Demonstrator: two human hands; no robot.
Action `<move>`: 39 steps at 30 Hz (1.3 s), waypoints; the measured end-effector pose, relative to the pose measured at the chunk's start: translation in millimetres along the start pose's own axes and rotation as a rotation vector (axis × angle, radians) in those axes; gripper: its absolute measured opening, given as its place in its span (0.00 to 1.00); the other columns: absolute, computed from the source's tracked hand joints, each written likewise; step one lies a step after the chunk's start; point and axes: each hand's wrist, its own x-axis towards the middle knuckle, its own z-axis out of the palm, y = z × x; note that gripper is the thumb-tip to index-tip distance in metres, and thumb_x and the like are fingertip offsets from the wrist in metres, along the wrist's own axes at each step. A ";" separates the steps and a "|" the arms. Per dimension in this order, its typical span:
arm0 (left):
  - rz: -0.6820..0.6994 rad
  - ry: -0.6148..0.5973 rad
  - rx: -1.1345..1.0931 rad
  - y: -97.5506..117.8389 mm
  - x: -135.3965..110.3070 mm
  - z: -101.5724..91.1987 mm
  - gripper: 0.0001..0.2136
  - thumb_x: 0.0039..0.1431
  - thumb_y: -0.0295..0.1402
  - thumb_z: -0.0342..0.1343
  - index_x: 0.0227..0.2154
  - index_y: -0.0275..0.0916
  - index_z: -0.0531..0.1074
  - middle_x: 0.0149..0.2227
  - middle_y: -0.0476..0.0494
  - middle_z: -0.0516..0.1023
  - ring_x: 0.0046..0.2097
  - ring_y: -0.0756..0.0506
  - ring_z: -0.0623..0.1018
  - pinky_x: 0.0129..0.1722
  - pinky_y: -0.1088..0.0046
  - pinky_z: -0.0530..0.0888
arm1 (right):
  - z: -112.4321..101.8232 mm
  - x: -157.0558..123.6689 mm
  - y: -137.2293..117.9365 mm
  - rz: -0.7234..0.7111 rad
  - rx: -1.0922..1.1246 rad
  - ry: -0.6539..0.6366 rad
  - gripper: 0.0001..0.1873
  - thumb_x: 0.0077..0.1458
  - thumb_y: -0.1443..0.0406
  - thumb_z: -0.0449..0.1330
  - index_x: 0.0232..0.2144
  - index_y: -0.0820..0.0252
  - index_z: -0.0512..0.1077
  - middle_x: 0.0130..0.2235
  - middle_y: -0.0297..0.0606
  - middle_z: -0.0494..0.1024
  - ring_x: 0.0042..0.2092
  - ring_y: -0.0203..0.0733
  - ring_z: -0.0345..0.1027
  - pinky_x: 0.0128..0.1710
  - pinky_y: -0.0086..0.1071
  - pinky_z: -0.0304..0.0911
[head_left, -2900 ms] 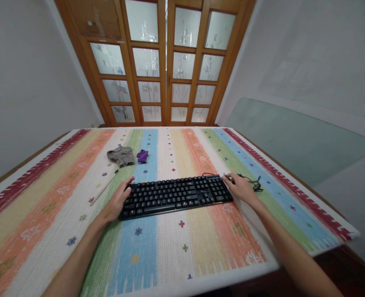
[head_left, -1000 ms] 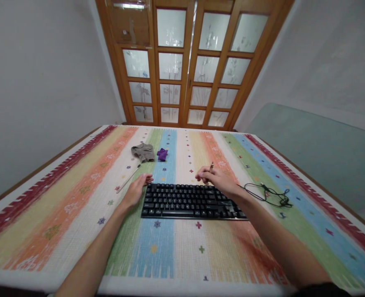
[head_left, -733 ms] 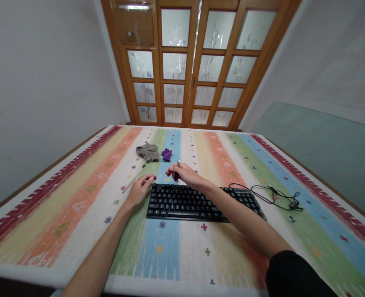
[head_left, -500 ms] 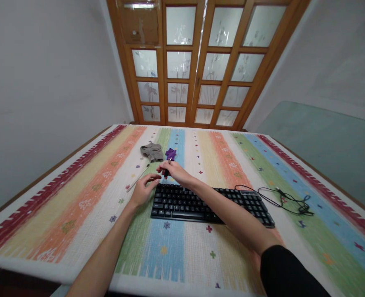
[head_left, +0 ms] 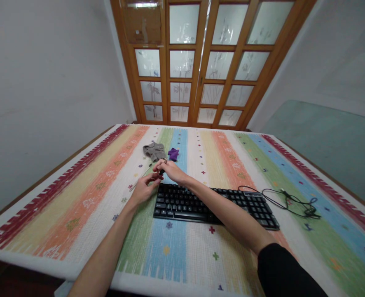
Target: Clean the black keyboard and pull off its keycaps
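A black keyboard (head_left: 219, 203) lies on the striped table mat (head_left: 77, 194). My right hand (head_left: 171, 171) reaches across the keyboard's far left corner. It is closed on a small dark thin tool (head_left: 162, 171), too small to name. My left hand (head_left: 143, 189) rests on the mat just left of the keyboard. Its fingers stretch toward the tool, with the tips right beside it. A thin pale stick (head_left: 138, 180) lies on the mat, partly hidden behind my left hand.
A grey cloth (head_left: 153, 150) and a small purple cloth (head_left: 173, 154) lie just beyond my hands. The keyboard's black cable (head_left: 293, 201) is coiled on the mat to the right. Wooden glazed doors (head_left: 197, 62) stand behind the table, with walls on both sides.
My right hand has carried the small tool from the keyboard's right end across to its far left corner, next to my left hand. My left hand has lifted its fingers toward it.
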 end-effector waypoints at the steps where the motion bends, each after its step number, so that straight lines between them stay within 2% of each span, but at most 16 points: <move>1: 0.009 0.001 0.010 0.2 0.4 -1.2 0.15 0.54 0.44 0.58 0.35 0.36 0.77 0.39 0.37 0.81 0.43 0.39 0.79 0.48 0.62 0.72 | -0.2 -0.4 -1.0 -0.032 -0.047 0.006 0.10 0.54 0.71 0.50 0.25 0.61 0.70 0.25 0.32 0.70 0.29 0.35 0.62 0.32 0.29 0.60; 6: 0.031 0.024 0.065 2.6 0.5 -4.4 0.14 0.51 0.43 0.59 0.33 0.37 0.78 0.38 0.40 0.81 0.41 0.41 0.78 0.47 0.64 0.72 | -6.0 -4.2 -4.1 -0.226 -0.415 0.064 0.10 0.57 0.69 0.54 0.24 0.61 0.70 0.27 0.33 0.71 0.35 0.38 0.63 0.39 0.31 0.59; 8: 0.018 0.040 0.087 3.1 0.1 -3.9 0.14 0.50 0.43 0.60 0.34 0.38 0.78 0.38 0.41 0.81 0.39 0.42 0.78 0.46 0.64 0.72 | -10.7 -6.7 -3.1 -0.269 -0.518 0.035 0.12 0.59 0.66 0.55 0.24 0.61 0.69 0.28 0.33 0.71 0.34 0.37 0.63 0.40 0.31 0.58; 12: -0.002 0.068 0.145 2.3 -0.8 -0.2 0.16 0.49 0.46 0.60 0.35 0.39 0.78 0.36 0.42 0.81 0.39 0.41 0.77 0.45 0.63 0.73 | -19.4 -14.9 -0.2 -0.247 -0.548 -0.101 0.17 0.62 0.55 0.55 0.28 0.62 0.70 0.28 0.33 0.72 0.30 0.35 0.63 0.33 0.28 0.55; 18: -0.005 0.038 0.137 0.4 -1.4 4.2 0.18 0.48 0.47 0.61 0.36 0.39 0.78 0.39 0.41 0.81 0.40 0.41 0.78 0.44 0.63 0.74 | -24.6 -27.0 -0.9 -0.242 -0.644 -0.114 0.22 0.60 0.49 0.56 0.29 0.63 0.70 0.22 0.29 0.68 0.26 0.34 0.58 0.29 0.28 0.50; 22: -0.024 0.012 0.082 -1.9 0.0 2.4 0.21 0.52 0.51 0.58 0.40 0.38 0.77 0.42 0.40 0.81 0.43 0.40 0.78 0.47 0.63 0.73 | -26.6 -29.8 -0.5 -0.246 -0.668 -0.097 0.23 0.61 0.49 0.55 0.28 0.63 0.70 0.22 0.30 0.67 0.25 0.33 0.58 0.28 0.28 0.49; 28: -0.061 0.009 0.074 -10.0 2.8 -1.3 0.21 0.56 0.51 0.54 0.40 0.38 0.78 0.43 0.39 0.81 0.44 0.39 0.78 0.47 0.62 0.73 | -28.3 -32.7 4.0 -0.235 -0.644 -0.123 0.27 0.62 0.48 0.53 0.22 0.63 0.71 0.28 0.35 0.73 0.26 0.33 0.60 0.29 0.29 0.51; 33: -0.076 -0.037 0.059 -9.0 2.6 -1.1 0.19 0.56 0.48 0.55 0.41 0.39 0.77 0.41 0.40 0.81 0.43 0.40 0.79 0.49 0.60 0.73 | -28.3 -34.2 13.4 -0.203 -0.555 -0.043 0.28 0.60 0.47 0.54 0.22 0.63 0.72 0.30 0.38 0.76 0.29 0.35 0.66 0.31 0.29 0.56; 39: -0.094 -0.069 0.058 -4.4 1.9 0.0 0.19 0.55 0.47 0.56 0.41 0.38 0.77 0.41 0.41 0.81 0.44 0.39 0.79 0.49 0.60 0.73 | -22.3 -38.7 23.7 -0.153 -0.470 0.056 0.27 0.60 0.47 0.55 0.24 0.64 0.73 0.30 0.38 0.76 0.28 0.34 0.65 0.30 0.29 0.58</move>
